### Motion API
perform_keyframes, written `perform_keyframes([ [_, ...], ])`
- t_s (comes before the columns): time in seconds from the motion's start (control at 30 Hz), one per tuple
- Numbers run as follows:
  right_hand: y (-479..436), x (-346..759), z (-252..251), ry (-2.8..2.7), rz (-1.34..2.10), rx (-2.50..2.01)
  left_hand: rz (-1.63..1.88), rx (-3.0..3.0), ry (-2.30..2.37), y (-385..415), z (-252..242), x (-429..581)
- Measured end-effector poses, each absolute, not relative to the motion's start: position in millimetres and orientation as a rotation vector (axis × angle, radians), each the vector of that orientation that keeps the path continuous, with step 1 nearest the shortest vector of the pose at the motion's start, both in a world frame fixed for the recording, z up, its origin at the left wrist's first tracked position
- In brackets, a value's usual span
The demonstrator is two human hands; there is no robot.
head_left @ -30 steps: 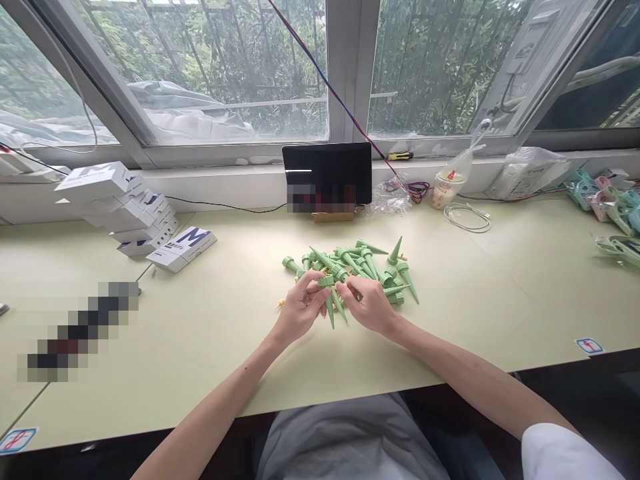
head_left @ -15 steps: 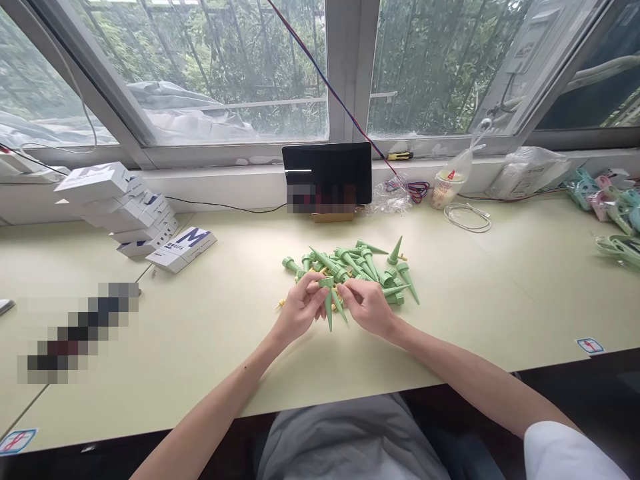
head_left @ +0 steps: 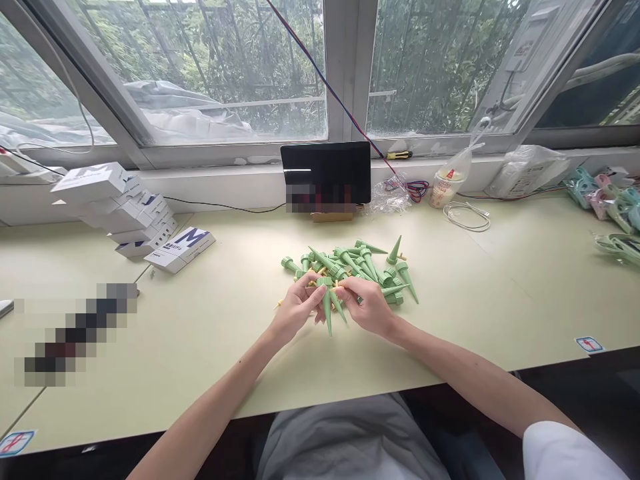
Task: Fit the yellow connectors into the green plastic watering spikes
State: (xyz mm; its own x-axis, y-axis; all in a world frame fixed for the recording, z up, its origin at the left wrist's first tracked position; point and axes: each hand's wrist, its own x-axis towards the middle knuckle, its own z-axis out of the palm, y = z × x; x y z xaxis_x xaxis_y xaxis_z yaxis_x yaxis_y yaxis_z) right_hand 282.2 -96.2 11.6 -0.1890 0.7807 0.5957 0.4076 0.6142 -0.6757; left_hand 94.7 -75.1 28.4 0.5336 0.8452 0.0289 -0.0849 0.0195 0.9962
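Observation:
Between the thumb and fingers of my left hand (head_left: pixel 299 303) is a green plant watering spike (head_left: pixel 326 307), its ribbed cap up and its point down. My right hand (head_left: pixel 367 302) is closed in a pinch beside that cap, with a small yellow plug (head_left: pixel 337 287) at its fingertips. Another green spike slants down just behind the held one; whether a hand touches it I cannot tell. Beyond both hands lies a pile of green watering spikes (head_left: pixel 369 263), with small yellow pieces among them, partly covered by my hands.
A dark tablet-like screen (head_left: pixel 327 170) leans near the windowsill. White boxes (head_left: pixel 95 183) are stacked at the left, with one box (head_left: pixel 181 249) lying apart. Toward the right stand a bagged cup (head_left: pixel 445 187), a coiled white cable (head_left: pixel 467 219) and wrapped pastel items (head_left: pixel 607 200).
The held spike has tipped slightly, its point a little lower. My right fingertips have shifted slightly left, close against its cap, and the yellow plug shows more clearly. The pile lies unchanged.

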Motion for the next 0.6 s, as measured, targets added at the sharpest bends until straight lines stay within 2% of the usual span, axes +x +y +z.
perform_keyframes([
  [0.6, -94, 285, 7, -1.856, 0.583, -0.973, 0.958, 1.668, 0.771, -75, 16, 91],
])
